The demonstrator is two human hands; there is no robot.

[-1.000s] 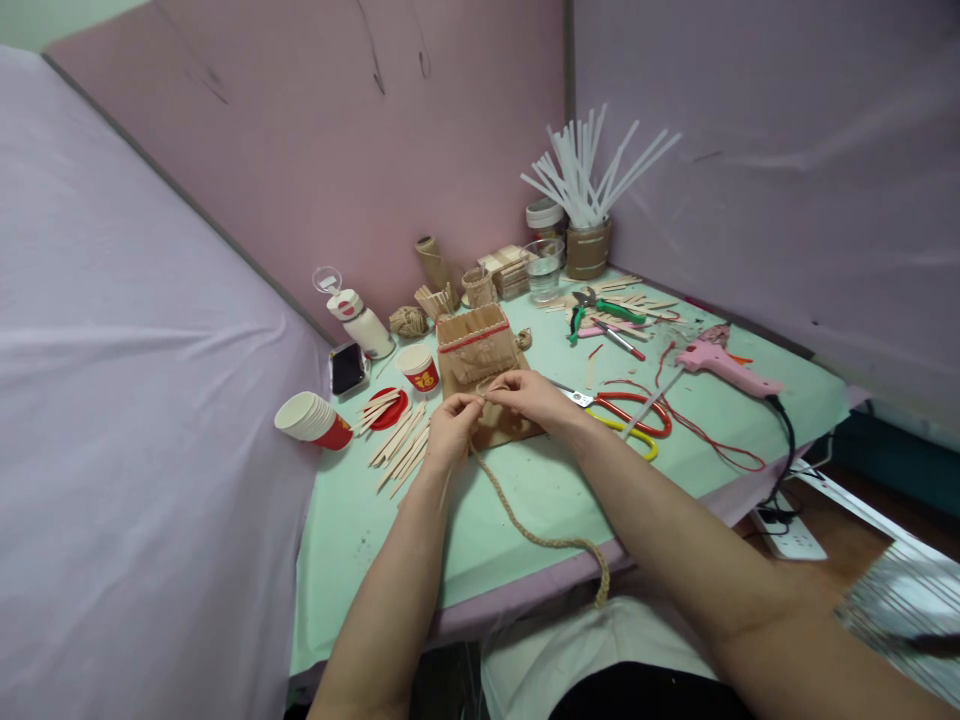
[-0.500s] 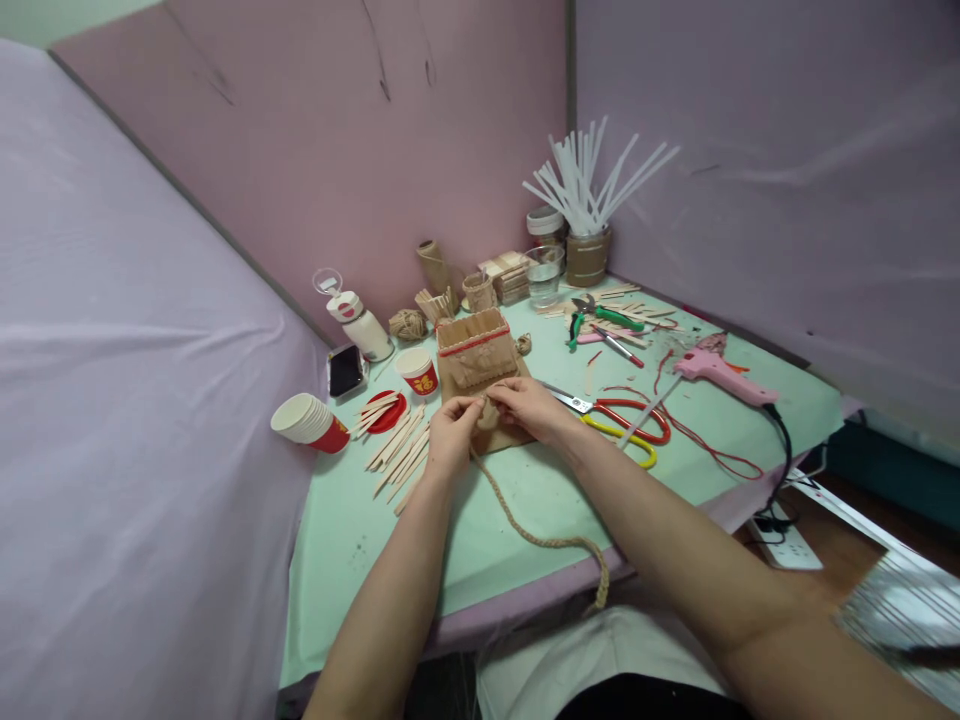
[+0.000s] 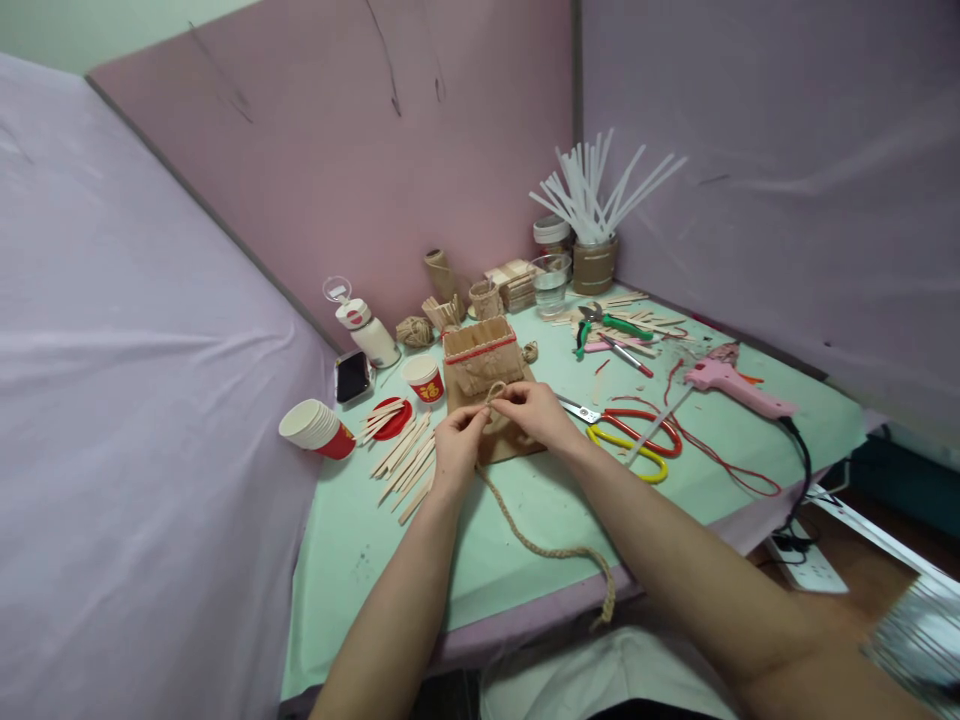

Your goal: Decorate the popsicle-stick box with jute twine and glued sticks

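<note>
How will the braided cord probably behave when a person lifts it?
The braided cord is probably floppy, because it curves loosely and its end droops over the edge of the table. It looks thin, so likely light. Its rough braid suggests little slipping.

Passages and obstacles.
Front left, the surface [image 3: 345,600] lies open before the sticks [image 3: 405,468]; right of the box [image 3: 486,372], a lane parts twine [image 3: 530,352] from pliers [image 3: 613,324]. Cup [image 3: 424,382] bars the left; scissors [image 3: 622,413] and glue gun [image 3: 739,387] the right.
</note>
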